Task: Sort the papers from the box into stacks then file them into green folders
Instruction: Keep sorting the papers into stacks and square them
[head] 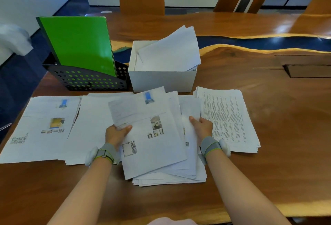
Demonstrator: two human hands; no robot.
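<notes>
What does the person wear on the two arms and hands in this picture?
Both forearms are bare, with no sleeves, and the left hand and right hand have no gloves. The left wristband and right wristband are grey fabric with a lime-green edge stripe and a rounded white pod on the outer side.

Green folders [77, 44], black perforated rack [89, 79], white box [161, 79]

left hand [117, 134] pinching, right hand [203, 126] gripping

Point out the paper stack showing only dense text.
The rightmost stack, beside the right hand: columns of print only; others show photos or look blank.
</notes>
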